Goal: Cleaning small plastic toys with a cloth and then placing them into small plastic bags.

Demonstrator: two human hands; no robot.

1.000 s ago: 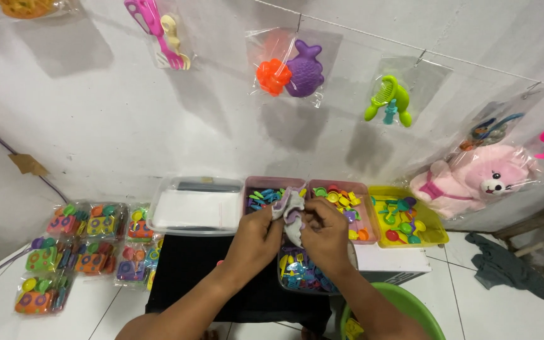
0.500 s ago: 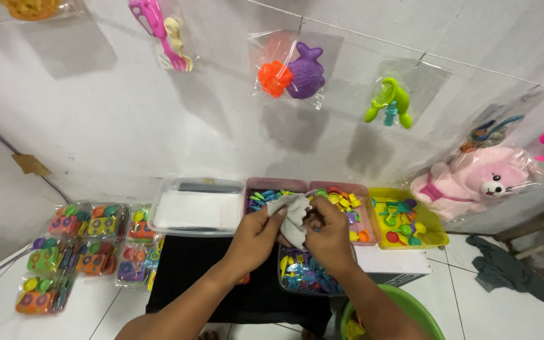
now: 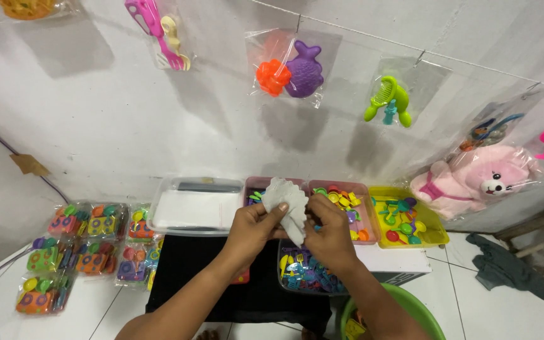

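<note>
My left hand point(image 3: 254, 230) and my right hand point(image 3: 330, 234) both grip a small crumpled clear plastic bag point(image 3: 288, 204), held up between them above a clear tub of small blue and purple toy pieces point(image 3: 306, 274). The bag stands spread open at the top, in front of the pink trays. A black cloth point(image 3: 199, 271) lies under my forearms.
Pink trays point(image 3: 347, 189) and a yellow tray point(image 3: 432, 230) hold coloured toy utensils. A clear lidded box point(image 3: 193, 211) sits left of them. Packed toy sets point(image 3: 83, 252) lie far left. A green basin point(image 3: 410, 308) is at bottom right. Bagged toys hang on the wall.
The plastic bag has been lifted and pulled wider open between my hands; before it was bunched low between the fingers.
</note>
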